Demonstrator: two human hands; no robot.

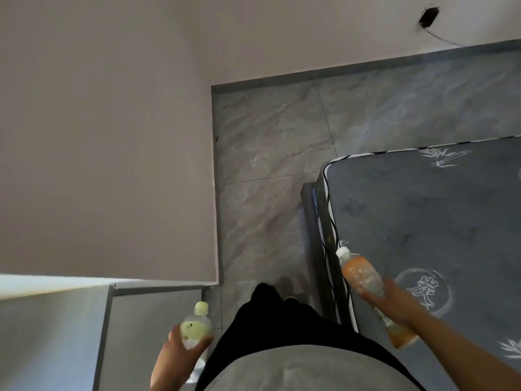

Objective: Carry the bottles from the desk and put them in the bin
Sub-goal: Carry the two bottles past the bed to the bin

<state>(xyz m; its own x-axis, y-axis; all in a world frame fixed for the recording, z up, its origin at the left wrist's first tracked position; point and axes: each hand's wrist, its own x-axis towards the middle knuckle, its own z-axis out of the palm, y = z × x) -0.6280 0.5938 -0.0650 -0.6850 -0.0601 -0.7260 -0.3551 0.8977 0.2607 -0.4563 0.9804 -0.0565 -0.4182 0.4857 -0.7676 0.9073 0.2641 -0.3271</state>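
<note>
Partly hidden bottles [196, 328], gripped.

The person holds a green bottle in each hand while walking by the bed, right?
Not quite. In the head view only the left hand holds the green bottle; the right hand holds an orange bottle. The rest is right.

**Two bottles, one in each hand**

My left hand [180, 348] grips a clear bottle with a green cap [196, 325]. My right hand [394, 299] holds an orange bottle [363, 275] above the grey mattress [437, 215], beside the marbled floor [270, 142].
</note>
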